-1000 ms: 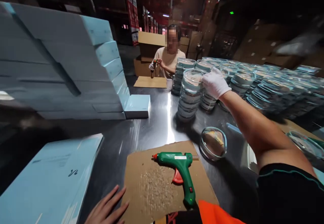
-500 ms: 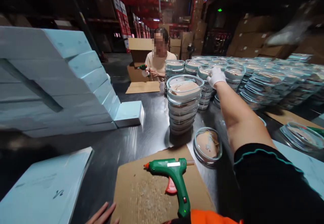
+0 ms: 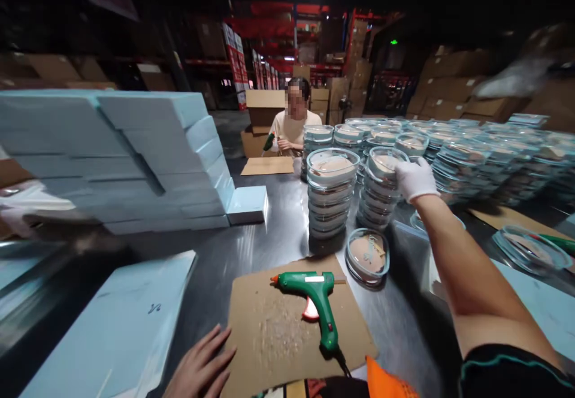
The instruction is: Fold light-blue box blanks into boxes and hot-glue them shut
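Observation:
My right hand (image 3: 417, 179), in a white glove, has its fingers on the rim of a stack of oval clear-plastic cases (image 3: 381, 197) with tan inserts. Directly left of it stands another tall stack of such cases (image 3: 332, 200). A few more cases (image 3: 368, 257) lie in a low pile nearer me. My left hand (image 3: 204, 365) is bare, its fingers spread at the left edge of a cardboard sheet (image 3: 256, 350). On that sheet lies a green hot glue gun (image 3: 314, 293), nozzle to the left, with a glue stick at its rear.
Pale blue boxes (image 3: 148, 170) are piled at left, with one low box (image 3: 248, 205) beside them. A pale blue flat board (image 3: 117, 320) lies front left. Many case stacks (image 3: 467, 152) fill the right. A co-worker (image 3: 294, 122) sits across the table.
My right hand has drawn a stack of cases toward me, beside the front stack. More of my left hand shows at the cardboard's edge. The view has shifted.

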Tool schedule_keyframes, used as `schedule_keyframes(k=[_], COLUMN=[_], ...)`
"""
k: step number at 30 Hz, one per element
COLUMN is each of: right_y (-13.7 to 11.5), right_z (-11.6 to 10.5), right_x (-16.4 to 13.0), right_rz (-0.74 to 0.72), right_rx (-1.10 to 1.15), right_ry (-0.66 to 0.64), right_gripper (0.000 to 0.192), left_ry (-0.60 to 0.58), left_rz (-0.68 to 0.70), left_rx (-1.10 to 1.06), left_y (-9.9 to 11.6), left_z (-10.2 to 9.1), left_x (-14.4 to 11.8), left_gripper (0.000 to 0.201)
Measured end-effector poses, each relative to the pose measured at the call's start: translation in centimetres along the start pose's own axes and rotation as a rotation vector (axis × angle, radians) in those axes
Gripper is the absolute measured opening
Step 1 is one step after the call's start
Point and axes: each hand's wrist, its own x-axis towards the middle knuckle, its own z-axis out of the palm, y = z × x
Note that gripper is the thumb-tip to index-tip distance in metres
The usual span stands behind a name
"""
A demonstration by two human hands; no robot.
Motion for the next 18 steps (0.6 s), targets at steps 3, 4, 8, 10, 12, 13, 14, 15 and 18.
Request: schedule_keyframes(k=[3, 4, 8, 10, 12, 13, 14, 15, 18], right_y=[-0.1, -0.2, -1.4, -3.4, -6.6, -8.6, -10.8, -13.1, -19.2], right_z=[-2.3, -3.1, -6.2, -7.6, -9.1, -9.8, -10.4, -11.0, -12.4], right_x=[-4.2, -5.5, -9.6, -11.0, -11.5, -11.4, -11.0, -10.3, -7.2], right_rz=[-0.009, -0.008, -0.001, -0.035, -0.090, -0.118, -0.143, -0.166, -0.219], right_rx=[0.014, 0.015, 0.057, 0.083, 0.106, 0.123, 0.149, 0.176, 0.203], right_ry=[0.036, 0.038, 0.118, 0.181, 0.180, 0.152, 0.118, 0.081, 0.050], right_gripper=[0.031, 0.030, 0.040, 0.051, 0.056, 0.058, 0.060, 0.062, 0.067], left_ry=[0.041, 0.060, 0.062, 0.048, 0.038, 0.035, 0.034, 0.032, 0.024], left_rz=[-0.025, -0.040, -0.074, -0.072, -0.071, -0.074, -0.076, -0.076, -0.071], left_rx=[-0.019, -0.023, -0.050, -0.055, -0.048, -0.041, -0.033, -0.025, -0.018], left_y=[0.5, 0.5, 0.3, 0.2, 0.2, 0.3, 0.4, 0.4, 0.6], left_z=[0.0, 0.3, 1.7, 2.1, 2.3, 2.3, 2.3, 2.2, 2.1], left_x=[0.3, 0.2, -0.1, -0.1, 0.1, 0.2, 0.3, 0.4, 0.6], left_gripper=[0.033, 0.033, 0.036, 0.036, 0.035, 0.035, 0.034, 0.034, 0.033])
